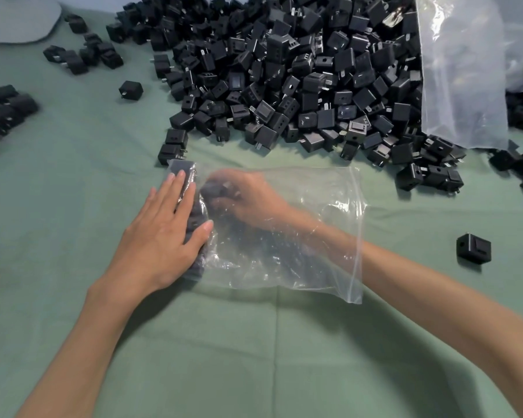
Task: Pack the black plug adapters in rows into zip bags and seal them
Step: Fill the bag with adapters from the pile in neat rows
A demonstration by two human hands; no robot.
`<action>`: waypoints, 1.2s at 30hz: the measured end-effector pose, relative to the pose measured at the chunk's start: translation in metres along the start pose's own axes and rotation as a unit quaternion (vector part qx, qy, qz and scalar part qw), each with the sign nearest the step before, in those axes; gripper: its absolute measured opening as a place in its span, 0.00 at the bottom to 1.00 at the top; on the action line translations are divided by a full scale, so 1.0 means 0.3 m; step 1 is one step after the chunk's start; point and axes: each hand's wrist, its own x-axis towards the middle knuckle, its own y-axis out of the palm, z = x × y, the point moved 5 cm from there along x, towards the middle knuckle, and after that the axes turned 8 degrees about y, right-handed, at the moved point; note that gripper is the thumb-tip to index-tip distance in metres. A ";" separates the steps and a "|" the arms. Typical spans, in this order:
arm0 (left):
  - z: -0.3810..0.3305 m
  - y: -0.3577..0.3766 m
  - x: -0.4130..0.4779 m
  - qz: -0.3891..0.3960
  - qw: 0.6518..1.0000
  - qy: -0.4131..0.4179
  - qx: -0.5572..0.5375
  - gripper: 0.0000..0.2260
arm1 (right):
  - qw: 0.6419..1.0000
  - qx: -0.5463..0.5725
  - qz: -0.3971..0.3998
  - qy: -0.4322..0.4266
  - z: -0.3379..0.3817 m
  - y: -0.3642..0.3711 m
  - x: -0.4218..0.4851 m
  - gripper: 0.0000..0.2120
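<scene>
Clear zip bag (pixel 314 236) flat on the green-clothed counter (pixel 254 357), about mid-counter, zip strip (pixel 358 236) at its right end, mouth open. Inside, against the closed left end, a row of adapters (pixel 183 168), black, packed side by side. Left hand (pixel 163 233) outside the bag, palm down on that row, fingers straight and together, thumb spread; grip open, pressing only, nothing held. Right hand (pixel 248 200) in through the mouth, past the wrist in plastic, fingers curled round a held adapter (pixel 215 188) just beside the row; grip closed on it, blurred through the film. Big pile of adapters (pixel 284 86) across the far half of the counter, spilling toward the right edge, metal prongs out at all angles. Large clear bag (pixel 462 70) over the pile at the far right corner. Lone adapter (pixel 473 248) near the right edge, well apart from the zip bag. Stray adapter (pixel 130 89) left of the pile. Small cluster (pixel 82 55) toward the far left corner; second cluster (pixel 3 110) at the left edge. Grey pad (pixel 15 19) in the far left corner. Adapter face markings too small to read.
</scene>
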 end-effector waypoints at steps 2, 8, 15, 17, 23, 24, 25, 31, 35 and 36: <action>0.001 0.000 0.000 0.000 1.000 0.000 -0.001 0.38 | 0.999 0.019 -0.021 0.027 -0.005 0.010 0.000 0.13; 0.003 0.003 0.003 -0.011 1.000 0.003 -0.008 0.39 | 0.998 0.046 -0.004 0.046 -0.003 0.019 -0.004 0.12; 0.029 -0.029 0.007 -0.100 0.984 -0.012 -0.146 0.30 | 0.998 0.028 -0.013 0.048 -0.013 0.032 -0.005 0.13; 0.055 -0.040 0.007 -0.130 0.974 -0.029 -0.181 0.29 | 0.996 0.047 -0.016 0.068 -0.028 0.034 -0.004 0.13; 0.076 -0.007 0.006 -0.086 0.978 -0.040 -0.186 0.31 | 0.994 0.078 -0.003 0.076 -0.033 0.039 -0.018 0.13; 0.076 -0.002 0.006 -0.079 0.980 -0.034 -0.181 0.31 | 0.994 0.082 -0.001 0.075 -0.031 0.040 -0.018 0.13; 0.077 0.001 0.008 -0.074 0.981 -0.029 -0.177 0.32 | 0.994 0.080 -0.002 0.074 -0.029 0.039 -0.017 0.13; 0.117 -0.038 0.029 -0.117 0.975 -0.037 -0.187 0.22 | 0.996 0.030 0.000 0.081 -0.025 0.036 -0.002 0.13; 0.144 -0.069 0.071 -0.187 0.951 -0.079 -0.234 0.10 | 0.993 0.050 -0.002 0.105 -0.030 0.041 -0.004 0.10; 0.147 -0.070 0.075 -0.203 0.944 -0.091 -0.243 0.10 | 0.991 0.061 -0.005 0.117 -0.036 0.043 -0.007 0.07</action>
